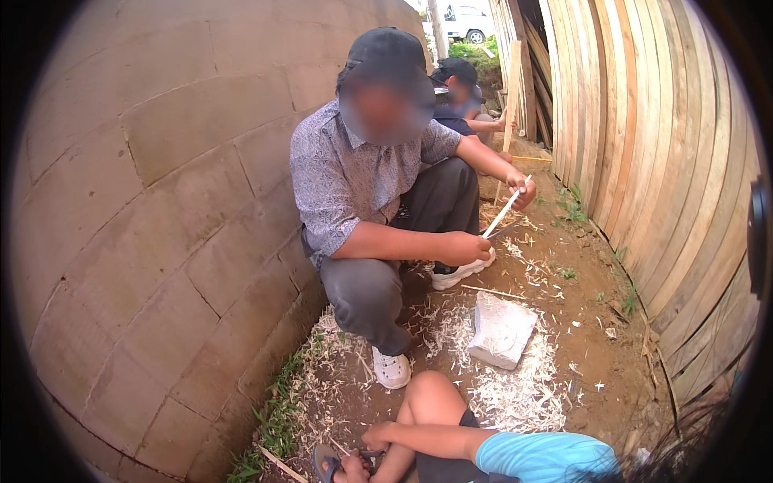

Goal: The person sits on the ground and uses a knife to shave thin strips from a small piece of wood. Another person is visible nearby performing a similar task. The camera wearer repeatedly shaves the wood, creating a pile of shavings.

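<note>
Two people crouched ahead on bare brown dirt [588, 274], between a smooth grey block wall [161, 201] and a stack of pale, rough-sawn planks [660, 161]. The nearer person, in a patterned shirt, held a thin whitish stick [506, 211] in one hand and a dark knife [503, 232] against it in the other. Curly pale shavings [515, 398] were scattered around a chunky, chipped whitish stone [501, 330]. Thin grass [278, 419] ran along the wall's foot.

At the bottom edge, the right hand [375, 437] came off a blue sleeve and lay on the bare shin [403, 419] below the bent knee, fingers curled round it, with no tool in it. A dark strapped sandal [324, 460] sat just beside and below that hand. The left hand could not be made out.
</note>
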Available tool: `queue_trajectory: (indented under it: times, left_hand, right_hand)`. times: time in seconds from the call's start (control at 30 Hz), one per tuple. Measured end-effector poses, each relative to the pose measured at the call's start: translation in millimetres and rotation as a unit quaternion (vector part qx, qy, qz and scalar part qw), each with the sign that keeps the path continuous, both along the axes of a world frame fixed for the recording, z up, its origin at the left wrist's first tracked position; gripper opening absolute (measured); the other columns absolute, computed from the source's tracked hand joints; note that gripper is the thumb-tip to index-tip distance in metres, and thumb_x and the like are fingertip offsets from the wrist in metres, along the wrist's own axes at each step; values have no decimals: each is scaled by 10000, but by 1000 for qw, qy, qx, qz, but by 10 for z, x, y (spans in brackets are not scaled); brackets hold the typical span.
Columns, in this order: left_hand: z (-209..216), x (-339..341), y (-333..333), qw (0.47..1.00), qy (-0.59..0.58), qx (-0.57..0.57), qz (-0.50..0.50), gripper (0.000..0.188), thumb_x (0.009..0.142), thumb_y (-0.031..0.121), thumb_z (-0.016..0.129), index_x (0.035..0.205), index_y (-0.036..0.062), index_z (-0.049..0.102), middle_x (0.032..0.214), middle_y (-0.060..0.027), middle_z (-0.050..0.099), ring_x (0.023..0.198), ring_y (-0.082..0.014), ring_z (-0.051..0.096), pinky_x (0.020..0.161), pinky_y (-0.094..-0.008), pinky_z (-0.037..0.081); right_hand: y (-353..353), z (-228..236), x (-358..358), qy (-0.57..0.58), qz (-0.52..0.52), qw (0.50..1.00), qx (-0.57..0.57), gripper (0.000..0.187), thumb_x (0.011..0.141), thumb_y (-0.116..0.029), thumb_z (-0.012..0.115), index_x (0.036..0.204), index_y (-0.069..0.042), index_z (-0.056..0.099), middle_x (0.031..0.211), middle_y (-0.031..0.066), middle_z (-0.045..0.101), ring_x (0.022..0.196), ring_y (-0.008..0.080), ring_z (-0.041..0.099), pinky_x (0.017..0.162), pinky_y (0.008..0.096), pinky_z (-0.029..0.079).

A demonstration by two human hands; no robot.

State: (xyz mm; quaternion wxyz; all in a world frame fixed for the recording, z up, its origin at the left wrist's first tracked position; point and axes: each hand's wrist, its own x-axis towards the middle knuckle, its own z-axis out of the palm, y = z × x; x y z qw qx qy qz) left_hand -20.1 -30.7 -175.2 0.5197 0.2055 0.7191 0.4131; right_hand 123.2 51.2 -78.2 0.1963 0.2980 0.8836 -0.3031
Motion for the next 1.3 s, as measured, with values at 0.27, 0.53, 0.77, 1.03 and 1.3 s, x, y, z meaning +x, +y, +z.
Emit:
queue_trajectory:
  times: [0.27, 0.53, 0.77, 1.03, 1.3]
  left_hand:
    - [-138, -125, -122, 1000, 10, -10, 9, 160, 911, 180, 574, 851, 36, 537, 641, -42, 544, 463, -133, 467, 388, -267, 375]
    - [-171, -73, -32, 1000, 3, -12, 0, 167, 919, 184, 567, 853, 33, 535, 639, -43, 542, 467, -135, 473, 390, -271, 385]
    - [-172, -114, 14, 1000, 4, -13, -14, 174, 925, 188, 561, 856, 31, 534, 638, -44, 540, 471, -136, 478, 393, -273, 394]
    - [-108, -126, 131, 999, -13, -25, -33, 125, 933, 128, 528, 870, 23, 504, 613, -42, 536, 453, -130, 504, 371, -277, 424]
    - [-58, -129, 77, 1000, -12, -26, 7, 127, 927, 113, 543, 867, 5, 515, 632, -52, 554, 469, -141, 527, 397, -280, 438]
  right_hand:
    - [-62, 122, -54, -8, -21, 1000, -19, 359, 806, -271, 585, 999, 13, 689, 977, 193, 684, 941, 308, 659, 789, 412, 513]
    - [-15, -75, -27, 24, -30, 999, 6, 339, 800, -248, 581, 984, 14, 692, 950, 191, 688, 919, 313, 664, 778, 420, 515]
    - [-33, 53, -20, 15, -18, 1000, 10, 322, 798, -233, 588, 987, 4, 696, 992, 192, 684, 972, 312, 655, 813, 419, 510]
    - [-55, 215, -14, -50, -37, 997, 42, 302, 785, -203, 616, 1008, -19, 706, 1051, 168, 680, 1018, 305, 643, 850, 409, 507]
    - [-61, 242, -27, -65, -16, 998, 22, 355, 787, -236, 597, 1058, -25, 690, 1110, 161, 663, 1054, 295, 626, 863, 414, 497]
